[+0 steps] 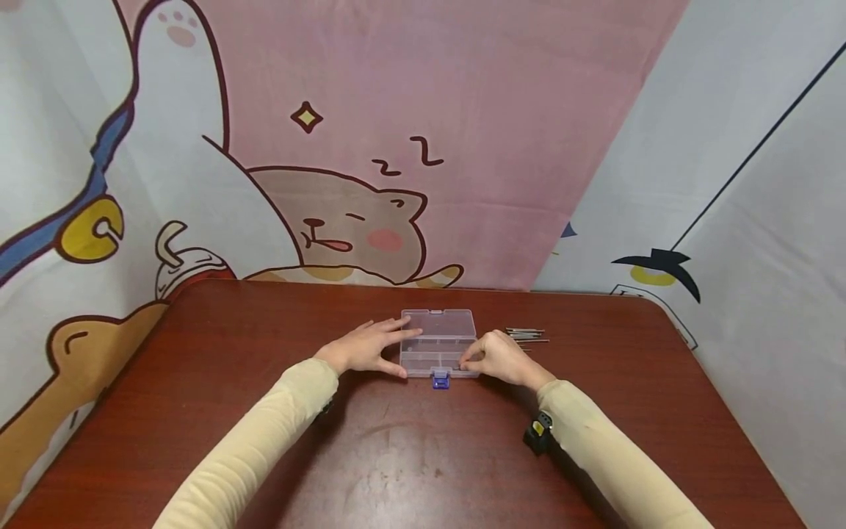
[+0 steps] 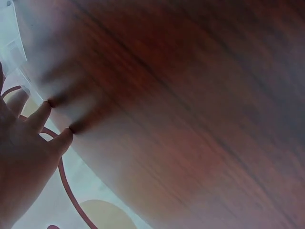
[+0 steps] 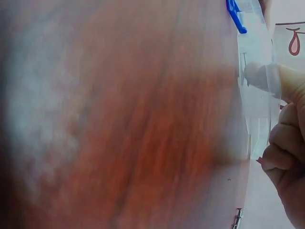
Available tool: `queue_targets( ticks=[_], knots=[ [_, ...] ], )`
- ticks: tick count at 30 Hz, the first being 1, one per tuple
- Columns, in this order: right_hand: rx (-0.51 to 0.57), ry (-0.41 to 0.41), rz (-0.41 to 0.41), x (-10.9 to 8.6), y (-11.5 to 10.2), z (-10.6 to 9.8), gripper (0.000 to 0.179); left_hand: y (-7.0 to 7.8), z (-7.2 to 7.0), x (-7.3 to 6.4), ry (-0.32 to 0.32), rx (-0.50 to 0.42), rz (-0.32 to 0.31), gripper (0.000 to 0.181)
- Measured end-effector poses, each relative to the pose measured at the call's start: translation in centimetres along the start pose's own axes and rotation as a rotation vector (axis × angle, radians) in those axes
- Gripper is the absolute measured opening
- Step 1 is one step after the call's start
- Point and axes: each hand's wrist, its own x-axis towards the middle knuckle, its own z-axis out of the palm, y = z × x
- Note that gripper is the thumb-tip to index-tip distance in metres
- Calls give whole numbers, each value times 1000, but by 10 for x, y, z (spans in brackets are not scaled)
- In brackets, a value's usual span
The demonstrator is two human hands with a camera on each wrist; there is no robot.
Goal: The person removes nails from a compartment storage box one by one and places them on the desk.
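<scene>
A clear plastic compartment box [image 1: 420, 364] lies on the table with its lid [image 1: 438, 323] swung back and a blue latch [image 1: 440, 380] at the front. My left hand [image 1: 363, 346], fingers spread, steadies the box at its left side; the left wrist view shows part of that hand [image 2: 28, 148]. At the box's right front compartment, my right hand [image 1: 501, 358] has thumb and fingers brought together, its tips inside. Through the clear wall, the right wrist view shows a thin nail [image 3: 245, 62] at the thumb of the right hand [image 3: 290, 129].
Several long metal nails [image 1: 525, 336] lie in a loose pile right of the box, behind the right hand. Brown wooden table [image 1: 370, 455] extends around the box. A cartoon-printed cloth [image 1: 502, 147] hangs behind the table and at its sides.
</scene>
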Motion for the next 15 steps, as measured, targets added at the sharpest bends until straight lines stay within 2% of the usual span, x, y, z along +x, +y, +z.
queue_targets(
  ticks=[4,15],
  knots=[
    [52,-10,-26,0,3,0,5,2,0,-1,2,23,3,85],
    [216,-11,-48,-3,6,-3,5,3,-2,-2,-17,13,-6,86]
  ],
)
